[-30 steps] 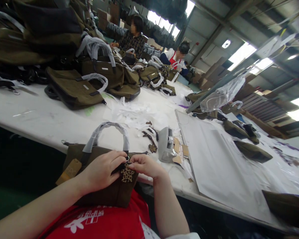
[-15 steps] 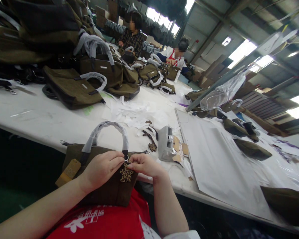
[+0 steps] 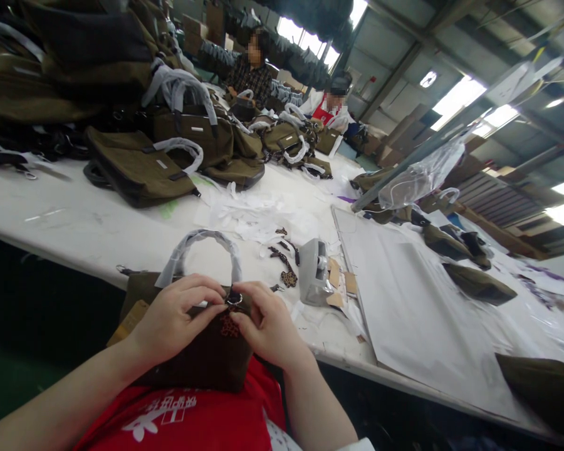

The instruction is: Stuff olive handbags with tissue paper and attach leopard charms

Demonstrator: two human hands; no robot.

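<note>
Big white table [image 3: 89, 232] goes from mid-L to low R. Floor [image 3: 9, 376], low L, is dk green. Gray pole [image 3: 439, 138] leans up to the R. Brown boxes [image 3: 407, 134] sit in a pile nr the gray wall [image 3: 380, 70], upper R. Bright window [image 3: 305, 42], top ctr, w/ a long beam [image 3: 395, 79] to its R. White light strip [image 3: 458, 103] too, upper R.

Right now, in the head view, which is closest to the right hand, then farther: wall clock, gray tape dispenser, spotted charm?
1. Spotted charm, by the right hand.
2. Gray tape dispenser, ahead and right.
3. Wall clock, far back, up high.
</note>
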